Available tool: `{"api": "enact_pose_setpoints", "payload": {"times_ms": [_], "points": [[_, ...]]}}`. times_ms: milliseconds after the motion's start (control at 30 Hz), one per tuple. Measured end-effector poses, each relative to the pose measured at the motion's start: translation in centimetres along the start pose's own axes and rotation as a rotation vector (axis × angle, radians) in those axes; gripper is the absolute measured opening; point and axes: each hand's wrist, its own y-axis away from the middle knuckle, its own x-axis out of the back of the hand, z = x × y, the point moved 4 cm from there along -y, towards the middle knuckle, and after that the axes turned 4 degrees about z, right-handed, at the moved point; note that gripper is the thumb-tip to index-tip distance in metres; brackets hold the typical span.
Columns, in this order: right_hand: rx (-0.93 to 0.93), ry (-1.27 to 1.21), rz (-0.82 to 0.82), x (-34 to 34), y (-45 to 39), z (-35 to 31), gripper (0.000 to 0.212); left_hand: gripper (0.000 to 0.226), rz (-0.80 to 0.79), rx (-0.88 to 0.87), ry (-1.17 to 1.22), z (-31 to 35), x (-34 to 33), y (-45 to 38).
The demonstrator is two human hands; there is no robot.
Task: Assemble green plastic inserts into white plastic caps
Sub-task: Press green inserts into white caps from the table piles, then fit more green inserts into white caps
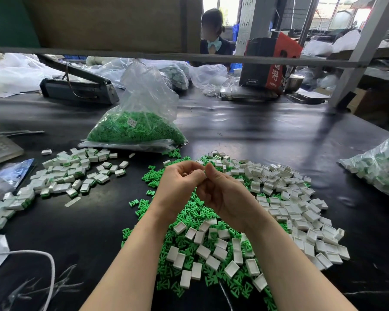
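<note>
Left hand (180,185) and right hand (220,194) meet above mixed pile, fingertips curled together; whatever they pinch hidden, cannot tell if cap or insert.
Green inserts (189,212) heaped directly under hands; white caps (285,198) spread right of and below them on tabletop (267,135).
Finished pieces (70,176) left of hands.
Risks: insert cocked or reversed, hence half-seated; small part slips, lands in unsorted pile.
</note>
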Motion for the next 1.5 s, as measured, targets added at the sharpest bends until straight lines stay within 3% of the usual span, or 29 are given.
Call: {"api": "enact_pose_setpoints", "payload": {"times_ms": [67, 200, 433, 1400, 1500], "points": [[-0.002, 0.001, -0.007, -0.10, 0.11, -0.10, 0.046, 0.021, -0.005, -0.004, -0.002, 0.02, 0.02, 0.03], [-0.017, 0.014, 0.006, -0.10, 0.18, -0.12, 0.067, 0.022, -0.010, -0.005, -0.011, -0.01, 0.00, 0.03], [-0.001, 0.036, 0.014, -0.18, 0.17, -0.09, 0.040, 0.017, -0.012, -0.002, -0.075, -0.23, 0.01, -0.14], [0.001, -0.184, 0.017, -0.39, -0.23, 0.63, 0.026, 0.011, 0.054, 0.017, -0.038, -0.10, -0.31, -0.13], [-0.027, -0.126, 0.043, -0.51, -0.25, 0.54, 0.035, 0.012, 0.059, 0.034, -0.011, -0.20, -0.22, -0.11]]}}
